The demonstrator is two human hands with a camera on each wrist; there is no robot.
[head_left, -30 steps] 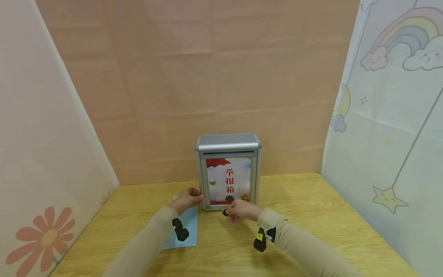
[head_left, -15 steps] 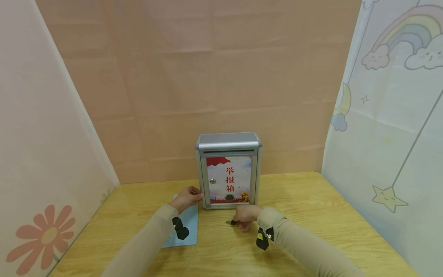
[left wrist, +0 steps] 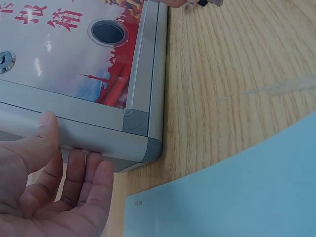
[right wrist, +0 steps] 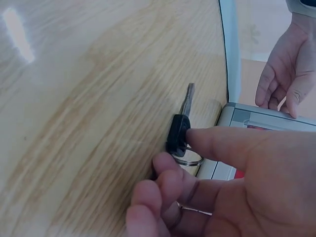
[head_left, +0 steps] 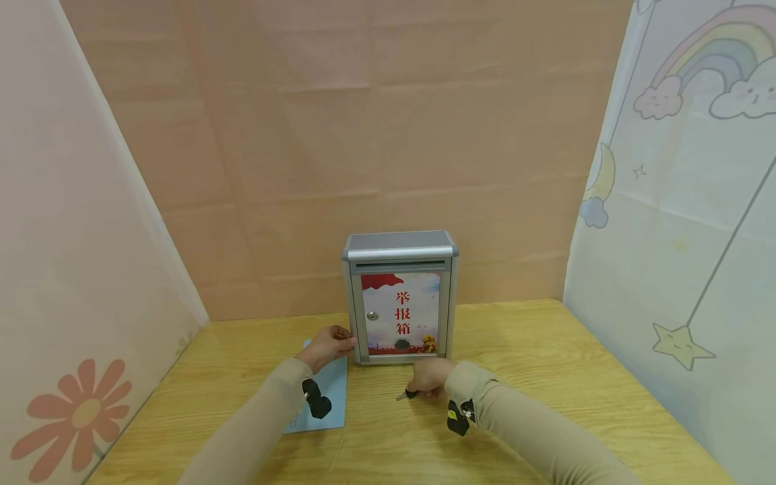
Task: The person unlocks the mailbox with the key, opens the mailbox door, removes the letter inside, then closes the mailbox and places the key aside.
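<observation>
A silver metal letter box [head_left: 403, 300] stands upright at the table's back, its front door shut, with red characters, a keyhole lock [head_left: 372, 316] and a slot near the top. My left hand [head_left: 328, 348] touches the box's lower left side: in the left wrist view the thumb rests on the front rim and the loosely bent fingers meet the side. In front of the box, low over the table, my right hand [head_left: 429, 376] pinches a black-headed key [right wrist: 178, 132] with thumb and fingers. Its metal ring [right wrist: 191, 161] hangs by the fingers. Whether the key touches the wood, I cannot tell.
A light blue envelope [head_left: 332, 397] lies on the wooden table [head_left: 521, 364] left of the box, partly under my left forearm. An orange-beige sheet [head_left: 303, 135] hangs behind, and patterned sheets [head_left: 673, 269] enclose both sides.
My right hand has moved down and away from the box's lower front to the tabletop with the key, which now shows more clearly. My left hand has stayed at the box's side.
</observation>
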